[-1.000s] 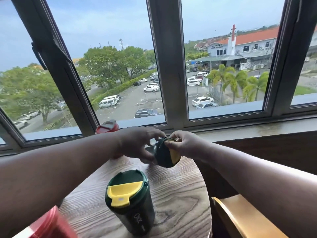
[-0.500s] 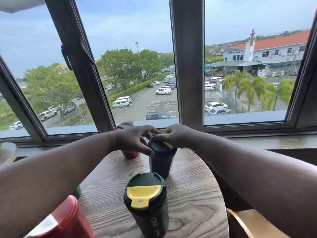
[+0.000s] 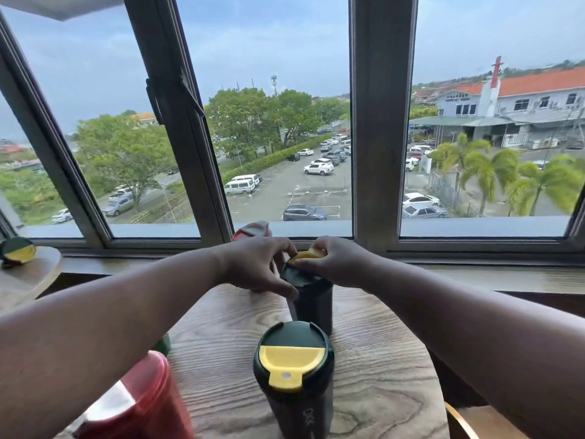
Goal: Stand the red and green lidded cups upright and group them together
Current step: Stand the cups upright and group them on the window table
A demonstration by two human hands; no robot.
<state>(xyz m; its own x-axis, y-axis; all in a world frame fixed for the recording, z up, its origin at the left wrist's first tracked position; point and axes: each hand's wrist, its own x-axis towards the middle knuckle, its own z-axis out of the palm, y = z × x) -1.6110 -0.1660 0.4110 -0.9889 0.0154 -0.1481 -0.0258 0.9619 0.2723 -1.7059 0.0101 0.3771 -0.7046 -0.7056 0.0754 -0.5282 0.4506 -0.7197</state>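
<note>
On the round table [image 3: 364, 359], upright green cup [image 3: 311, 307], both hands' fingers [image 3: 286, 291] clamped on its lid [image 3: 300, 270].

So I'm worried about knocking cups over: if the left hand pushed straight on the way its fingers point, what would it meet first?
Probably the upright dark green cup it already touches; the left hand points right, towards the right hand.
</note>
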